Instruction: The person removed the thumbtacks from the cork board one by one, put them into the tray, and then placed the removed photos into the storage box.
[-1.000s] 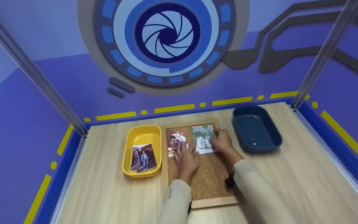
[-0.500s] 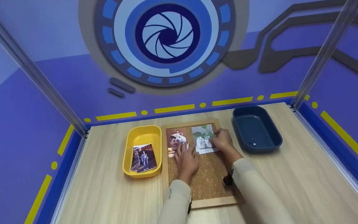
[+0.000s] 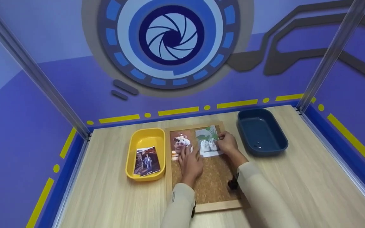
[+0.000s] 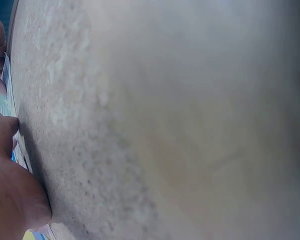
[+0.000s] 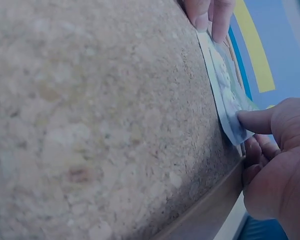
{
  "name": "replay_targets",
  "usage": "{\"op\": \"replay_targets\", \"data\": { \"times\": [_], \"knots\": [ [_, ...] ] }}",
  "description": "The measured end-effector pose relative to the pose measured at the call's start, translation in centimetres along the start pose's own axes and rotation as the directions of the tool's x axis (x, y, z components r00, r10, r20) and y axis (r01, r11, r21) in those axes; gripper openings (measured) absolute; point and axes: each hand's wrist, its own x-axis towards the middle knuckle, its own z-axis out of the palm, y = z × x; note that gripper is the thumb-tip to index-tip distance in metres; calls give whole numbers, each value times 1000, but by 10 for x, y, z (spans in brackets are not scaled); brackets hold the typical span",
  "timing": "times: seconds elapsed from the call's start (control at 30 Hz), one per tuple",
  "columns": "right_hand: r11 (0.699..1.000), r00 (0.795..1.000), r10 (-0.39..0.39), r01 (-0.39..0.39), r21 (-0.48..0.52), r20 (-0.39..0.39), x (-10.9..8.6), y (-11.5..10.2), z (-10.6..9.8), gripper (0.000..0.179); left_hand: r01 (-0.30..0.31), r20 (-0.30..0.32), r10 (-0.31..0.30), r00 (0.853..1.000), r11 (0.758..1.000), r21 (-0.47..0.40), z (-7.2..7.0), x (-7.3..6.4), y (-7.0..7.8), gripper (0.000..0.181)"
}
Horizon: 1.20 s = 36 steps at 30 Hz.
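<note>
A framed corkboard (image 3: pixel 211 180) lies on the table with two photos side by side at its far end. The left photo (image 3: pixel 180 139) shows one hamster; the right photo (image 3: pixel 205 144) shows two white hamsters among leaves. My left hand (image 3: pixel 191 163) rests over the lower part of the left photo, its fingers extended, with fingertips at the near edge of the right photo in the right wrist view. By its right edge, my right hand (image 3: pixel 227 144) pinches the two-hamster photo, thumb (image 5: pixel 255 120) on top and fingers below, near the frame.
A yellow tray (image 3: pixel 131 142) with several photos of a person (image 3: pixel 149 161) stands left of the board. To the right is a dark blue tray (image 3: pixel 261 126) holding a few small shiny pieces (image 3: pixel 258 145). Printed panels (image 3: pixel 59 95) wall in the table.
The two-hamster photo has shifted very slightly left and its upper edge now sits a bit over the frame. Both hands stay nearly where they were; the head view tilts slightly.
</note>
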Motion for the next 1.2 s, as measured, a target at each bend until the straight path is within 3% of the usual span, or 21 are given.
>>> {"op": "replay_targets", "data": {
  "times": [0.3,0.43,0.57,0.67,0.83,1.0,1.1,1.2],
  "knots": [
    [995,997,-73,75,61,-35,1,2,-1,22,32,13,-32,999,999,-26,-10,1,5,39],
    [991,993,-107,111,77,-59,2,3,0,19,5,57,-2,998,999,-53,-19,2,4,45],
    [991,995,-91,94,93,-41,1,5,-1,16,-16,116,28,993,994,-108,-30,-4,4,52],
    [992,995,-90,92,84,-29,-1,7,-4,13,-68,104,84,991,986,-153,-40,-13,4,50],
    [993,996,-90,91,74,-17,-2,10,-7,17,-197,45,211,976,958,-209,-67,-32,6,45],
    [994,997,-70,69,88,12,-1,11,-7,20,-262,-35,260,965,949,-174,-105,-49,1,46],
    [993,997,-66,63,101,28,-1,10,-5,20,-285,-133,270,954,952,-111,-128,-54,-12,46],
    [992,997,-71,68,109,22,-1,11,-4,21,-282,-238,264,935,958,-44,-146,-55,-33,47]
  ]
}}
